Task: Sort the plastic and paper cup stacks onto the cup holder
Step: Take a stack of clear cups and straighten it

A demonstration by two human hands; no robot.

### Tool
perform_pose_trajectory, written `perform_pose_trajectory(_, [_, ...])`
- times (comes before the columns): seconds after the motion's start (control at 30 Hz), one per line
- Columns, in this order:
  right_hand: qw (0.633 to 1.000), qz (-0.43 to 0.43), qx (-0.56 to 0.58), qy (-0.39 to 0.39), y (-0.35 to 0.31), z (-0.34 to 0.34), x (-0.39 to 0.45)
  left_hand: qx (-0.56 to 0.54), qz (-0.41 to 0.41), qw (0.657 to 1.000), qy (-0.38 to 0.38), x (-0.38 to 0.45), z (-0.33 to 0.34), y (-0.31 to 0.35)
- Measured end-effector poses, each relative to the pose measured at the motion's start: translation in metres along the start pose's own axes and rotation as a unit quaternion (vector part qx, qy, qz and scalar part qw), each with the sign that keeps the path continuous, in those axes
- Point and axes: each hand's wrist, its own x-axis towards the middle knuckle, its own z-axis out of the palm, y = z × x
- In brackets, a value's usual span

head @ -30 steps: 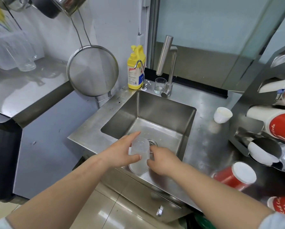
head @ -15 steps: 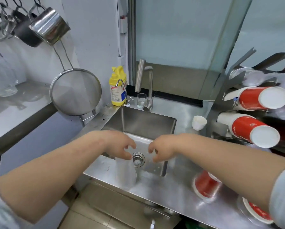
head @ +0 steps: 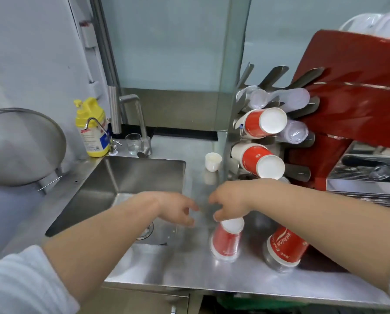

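One cup stack (head: 226,241) upright (base up).

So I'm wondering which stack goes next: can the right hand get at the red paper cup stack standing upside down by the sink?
Probably yes. The right hand is already directly above that red paper cup stack, fingertips at its white base, and nothing lies between them. The left hand is off to the side, apart.
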Motion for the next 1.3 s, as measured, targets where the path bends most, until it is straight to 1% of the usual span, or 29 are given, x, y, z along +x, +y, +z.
perform_pose_trajectory(0.1, [0.995, 0.03, 0.084, 0.053, 0.013, 0.032, 0.003, -0.1, 0.006, 0.995, 0.028, 0.025, 0.024, 0.012])
perform_pose_trajectory(0.17, [0.985, 0.054, 0.14, 0.082, 0.015, 0.055, 0.006, -0.164, 0.003, 0.985, 0.051, 0.037, 0.045, 0.018])
perform_pose_trajectory(0.3, [0.965, 0.094, 0.224, 0.104, 0.014, 0.093, 0.011, -0.322, -0.028, 0.942, 0.091, 0.058, 0.084, 0.027])
perform_pose_trajectory(0.43, [0.939, 0.101, 0.291, 0.154, 0.019, 0.114, 0.016, -0.361, -0.02, 0.926, 0.106, 0.071, 0.105, 0.032])
perform_pose_trajectory(0.6, [0.886, 0.1, 0.386, 0.237, 0.017, 0.132, 0.015, -0.371, -0.004, 0.92, 0.124, 0.082, 0.127, 0.028])
perform_pose_trajectory(0.7, [0.855, 0.096, 0.423, 0.285, 0.014, 0.144, 0.011, -0.413, 0.0, 0.898, 0.15, 0.079, 0.139, 0.034])
perform_pose_trajectory(0.77, [0.847, 0.087, 0.432, 0.298, 0.014, 0.15, 0.008, -0.452, 0.008, 0.877, 0.162, 0.078, 0.147, 0.035])
perform_pose_trajectory(0.87, [0.845, 0.077, 0.427, 0.313, 0.016, 0.151, 0.006, -0.499, 0.019, 0.849, 0.173, 0.08, 0.15, 0.037])
perform_pose_trajectory(0.93, [0.845, 0.073, 0.424, 0.318, 0.018, 0.149, 0.005, -0.519, 0.02, 0.835, 0.181, 0.078, 0.146, 0.041])
perform_pose_trajectory(1.1, [0.843, 0.059, 0.41, 0.343, 0.024, 0.134, -0.002, -0.536, 0.027, 0.819, 0.204, 0.068, 0.136, 0.043])
perform_pose_trajectory(1.23, [0.839, 0.037, 0.393, 0.376, 0.017, 0.116, -0.012, -0.568, 0.015, 0.787, 0.241, 0.047, 0.125, 0.047])
perform_pose_trajectory(1.3, [0.831, 0.021, 0.381, 0.403, 0.01, 0.105, -0.019, -0.578, 0.03, 0.776, 0.252, 0.035, 0.121, 0.047])
